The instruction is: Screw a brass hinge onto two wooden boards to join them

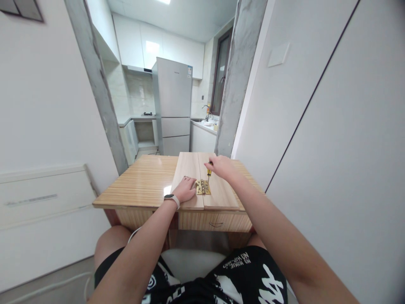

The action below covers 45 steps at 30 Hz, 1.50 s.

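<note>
Worktop (136, 179) before a kitchen, brass hinge (203, 187) across two boards

Beyond the worktop, a gap between bare grey pillars opens onto a kitchen with a silver fridge (174, 95), white wall cabinets (177, 44), and a tap (206, 110) over a sink at the right. The worktop has striped wood grain and a drawer (215, 223) in its near side.

Two pale boards lie on the worktop side by side, their long edges meeting in a seam that runs away from the seated person. The left board (187, 166) and the right board (223, 194) are joined visually by the hinge, which lies opened flat near their close end, barrel along the seam and one leaf on each board.

The right hand (220, 166) has its fingers clamped on the handle of a screwdriver (209, 172), yellow and black, which stands almost upright with its tip down at the hinge's right leaf. The left hand (185, 189) rests on the left board just beside the hinge, fingers extended and not closed around anything; whether their tips touch the left leaf, I cannot tell. A band with a dark face (172, 200) circles the left wrist. Any screws in the leaves are too small to make out.
</note>
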Motion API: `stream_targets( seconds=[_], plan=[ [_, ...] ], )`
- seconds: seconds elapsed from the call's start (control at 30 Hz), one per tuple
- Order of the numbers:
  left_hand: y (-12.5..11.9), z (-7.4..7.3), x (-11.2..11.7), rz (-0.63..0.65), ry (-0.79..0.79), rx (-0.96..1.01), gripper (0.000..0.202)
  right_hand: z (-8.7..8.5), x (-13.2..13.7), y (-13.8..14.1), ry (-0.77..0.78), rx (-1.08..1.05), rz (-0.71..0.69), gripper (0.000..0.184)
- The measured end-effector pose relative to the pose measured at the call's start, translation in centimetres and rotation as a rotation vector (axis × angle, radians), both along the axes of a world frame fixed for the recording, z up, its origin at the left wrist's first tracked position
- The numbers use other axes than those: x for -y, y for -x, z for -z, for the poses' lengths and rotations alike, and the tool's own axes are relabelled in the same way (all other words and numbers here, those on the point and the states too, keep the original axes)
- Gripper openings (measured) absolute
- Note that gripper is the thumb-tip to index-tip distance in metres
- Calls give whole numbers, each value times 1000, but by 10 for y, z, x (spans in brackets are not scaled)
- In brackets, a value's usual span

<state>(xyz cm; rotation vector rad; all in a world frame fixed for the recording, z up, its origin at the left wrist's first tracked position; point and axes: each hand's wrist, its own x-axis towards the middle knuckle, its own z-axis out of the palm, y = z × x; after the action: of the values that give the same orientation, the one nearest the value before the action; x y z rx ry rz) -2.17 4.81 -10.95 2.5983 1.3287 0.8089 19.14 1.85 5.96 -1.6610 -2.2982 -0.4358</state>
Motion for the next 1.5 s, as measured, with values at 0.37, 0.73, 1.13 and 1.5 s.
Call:
stream_targets(
  seconds=[0.37, 0.73, 1.13, 1.5],
  plan=[
    [2, 0, -1, 3, 24, 14, 47, 2, -2, -4, 113, -319, -222, 18],
    [2, 0, 1, 2, 26, 13, 48, -13, -2, -5, 180, -143, -220, 25],
    [2, 1, 0, 1, 6, 4, 46, -7, -7, -8, 69, 89, -119, 27],
    [1, -1, 2, 4, 12, -9, 45, -2, 1, -5, 26, 80, 75, 57]
  ],
)
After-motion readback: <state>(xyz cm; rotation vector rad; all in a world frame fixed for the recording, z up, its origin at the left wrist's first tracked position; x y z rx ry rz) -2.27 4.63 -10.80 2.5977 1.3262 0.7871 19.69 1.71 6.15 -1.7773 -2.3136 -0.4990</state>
